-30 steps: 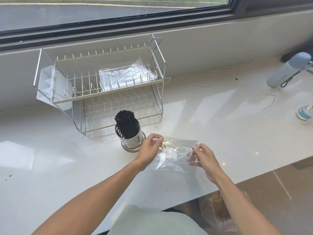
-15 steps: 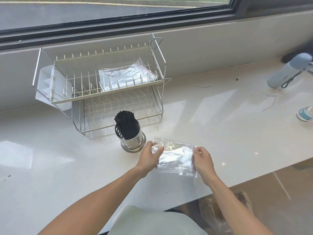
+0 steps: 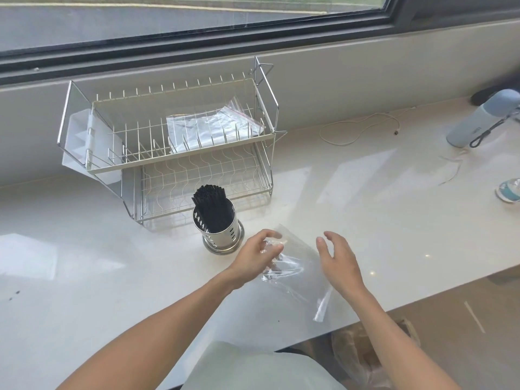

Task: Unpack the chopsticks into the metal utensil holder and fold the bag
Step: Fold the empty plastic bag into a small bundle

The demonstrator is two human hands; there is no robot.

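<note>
The clear plastic bag point(image 3: 301, 266) lies spread on the white counter, wrinkled at its left side. My left hand point(image 3: 254, 256) hovers at the bag's left edge with fingers loosely curved, and its thumb touches the plastic. My right hand point(image 3: 339, 261) is just above the bag's right part, fingers relaxed and apart, holding nothing. The metal utensil holder point(image 3: 221, 235) stands just left of my left hand, packed with black chopsticks point(image 3: 211, 205) standing upright.
A two-tier wire dish rack point(image 3: 174, 142) stands behind the holder, with another plastic bag point(image 3: 213, 128) on its top tier. At the right are a white cable point(image 3: 363, 128), a pale blue bottle point(image 3: 481, 119) and a small round object point(image 3: 509, 190). The counter's front edge point(image 3: 422, 299) runs near my right forearm.
The bag has gone from being held up between both hands to lying spread on the counter. My right hand has let go and lifted; my left hand's grip has loosened.
</note>
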